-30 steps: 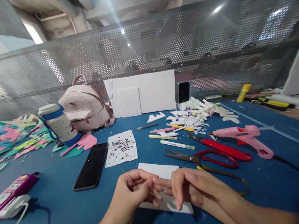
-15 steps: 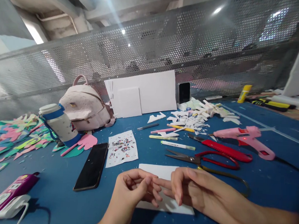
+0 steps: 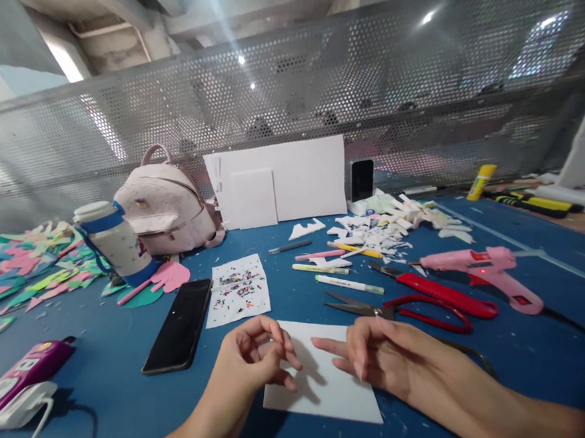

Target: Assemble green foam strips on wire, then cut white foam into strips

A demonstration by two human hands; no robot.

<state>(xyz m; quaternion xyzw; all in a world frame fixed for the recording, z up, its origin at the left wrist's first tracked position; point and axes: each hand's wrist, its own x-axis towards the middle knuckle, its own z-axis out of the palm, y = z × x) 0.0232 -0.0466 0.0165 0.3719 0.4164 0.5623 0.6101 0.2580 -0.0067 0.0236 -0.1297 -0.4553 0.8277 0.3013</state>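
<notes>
My left hand (image 3: 254,353) hovers over the left edge of a white sheet (image 3: 327,398), its thumb and forefinger drawn together in a pinch. Whatever may sit between those fingertips is too small to make out. Across a narrow gap, my right hand (image 3: 380,355) is held above the sheet's right side, forefinger stretched out and the other fingers loosely bent, with nothing visible in it. Just beyond the right hand lie scissors (image 3: 361,307) with a red handle; their other handle is partly hidden behind my wrist.
A pink glue gun (image 3: 489,269) and red utility knife (image 3: 447,293) lie to the right. Pens (image 3: 349,284) and white scraps (image 3: 376,235) are ahead. Leftward are a phone (image 3: 178,328), speckled paper (image 3: 240,292), bottle (image 3: 120,244), backpack (image 3: 166,207) and purple power strip (image 3: 15,380).
My hands, whose fingertips met above the sheet, have come apart. The left hand moved left and the right hand slightly right, uncovering more of the sheet between them.
</notes>
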